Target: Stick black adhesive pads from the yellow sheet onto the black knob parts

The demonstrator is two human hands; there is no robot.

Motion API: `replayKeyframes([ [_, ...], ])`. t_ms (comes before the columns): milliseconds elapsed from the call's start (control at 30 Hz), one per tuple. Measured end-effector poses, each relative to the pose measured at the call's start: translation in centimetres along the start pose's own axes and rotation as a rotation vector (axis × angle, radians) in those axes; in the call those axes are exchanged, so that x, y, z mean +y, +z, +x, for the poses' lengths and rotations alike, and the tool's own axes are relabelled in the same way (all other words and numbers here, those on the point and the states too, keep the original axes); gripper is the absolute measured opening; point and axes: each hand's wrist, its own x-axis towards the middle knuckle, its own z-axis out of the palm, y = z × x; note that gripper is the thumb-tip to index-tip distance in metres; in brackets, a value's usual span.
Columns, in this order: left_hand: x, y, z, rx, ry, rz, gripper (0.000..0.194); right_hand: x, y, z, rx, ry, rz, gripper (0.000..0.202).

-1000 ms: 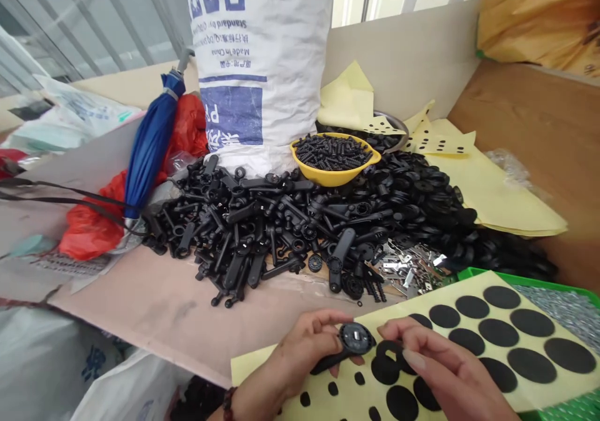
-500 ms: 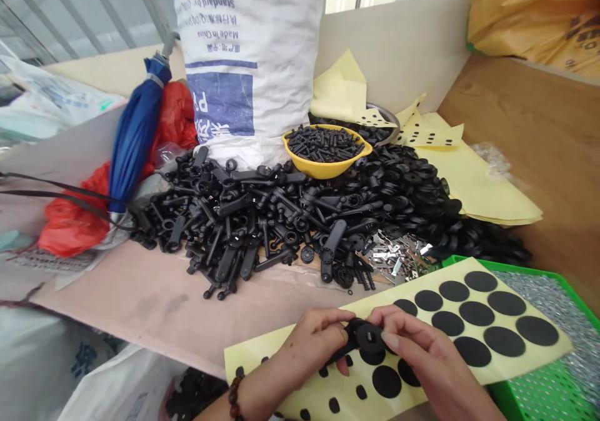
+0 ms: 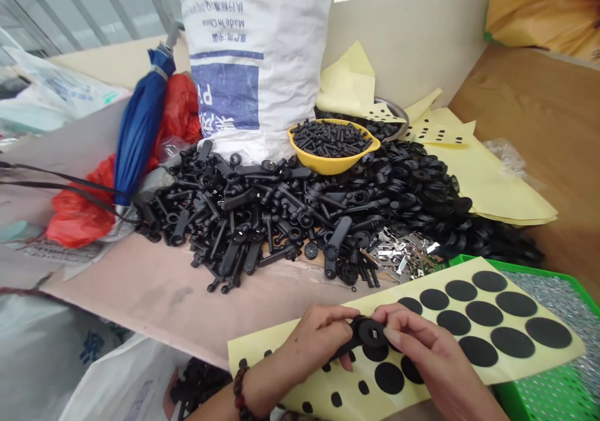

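Blk plastic arm w/ round head (image 3: 345, 346) was held btwn the 2 hands, over the yellow sticker sheet (image 3: 255, 346). Its long axis ran diag., stem end down-left in the L hand (image 3: 312, 340), head end up-right, facing the R hand (image 3: 424, 340). L hand was nearer the stem; R was nearer the head, fingertips right at its edge.

L hand: fingers closed around the stem, thumb & index near the head, firm hold approx. R hand: thumb & index nearly together in a pinch at the rim of the blk foam ring (image 3: 371, 332), other fingers curled; can't tell if it actually gripped the ring or just pressed it. Ring lay over the round head, w/ a small bright bit of metal showing thru its center hole.

Vs. the earliest frame: ring was then in the R fingers, apart from the head, w/ the head's face exposed; now it covered that face. Vs. the mid frame: ring & hands abt the same, only the view shifted slightly.

Nearby: big blk round stickers (image 3: 548, 332) on the sheet R of the hands, pile of blk plastic arms (image 3: 229, 252) beyond, silver metal clips (image 3: 403, 252) just past the sheet, green basket (image 3: 539, 396) partly under its R end.
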Motion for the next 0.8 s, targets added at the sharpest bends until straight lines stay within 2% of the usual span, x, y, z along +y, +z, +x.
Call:
replayKeyframes([
  [167,-0.3,0.0,0.2,-0.007,0.0,-0.003,0.041,0.3,-0.1,0.1,0.014,-0.02,-0.017,0.024],
  [333,-0.8,0.0,0.3,-0.03,0.042,0.018,0.035,0.5,-0.4,0.1,-0.025,-0.034,-0.059,0.024],
  [567,-0.6,0.0,0.2,-0.037,0.043,0.033,0.03,0.1,0.0,0.0,0.049,-0.058,-0.08,0.025],
  [800,-1.1,0.5,0.5,0.019,-0.012,0.026,0.044,0.7,-0.5,0.2,-0.012,-0.071,-0.106,0.022],
])
